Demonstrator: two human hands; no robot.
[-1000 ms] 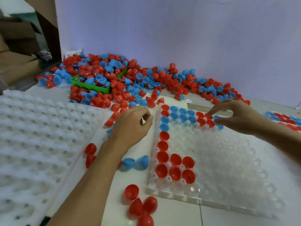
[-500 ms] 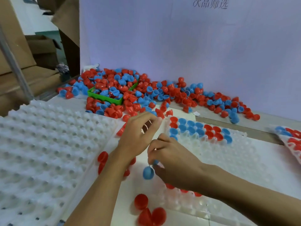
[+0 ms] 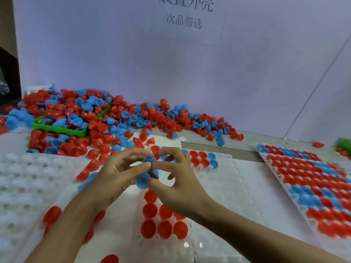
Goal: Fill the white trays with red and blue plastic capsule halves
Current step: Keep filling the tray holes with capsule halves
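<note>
My left hand [image 3: 115, 175] and my right hand [image 3: 176, 183] meet above the middle white tray [image 3: 228, 196]. Between their fingertips they pinch blue capsule halves [image 3: 143, 179], apparently two stuck together. The tray under them holds a few red halves [image 3: 163, 228] at its near left and a row of red and blue halves [image 3: 205, 160] along its far edge. A large heap of red and blue halves [image 3: 133, 120] lies against the wall behind.
A green bin [image 3: 60, 128] sits buried in the heap at the back left. An empty white tray [image 3: 22, 186] lies on the left, a filled tray [image 3: 313, 177] on the right. Loose red halves [image 3: 52, 214] lie near my left forearm.
My right hand came back from the tray's far row, picked a blue half off the table, and both hands rose together. The camera tilted up.
</note>
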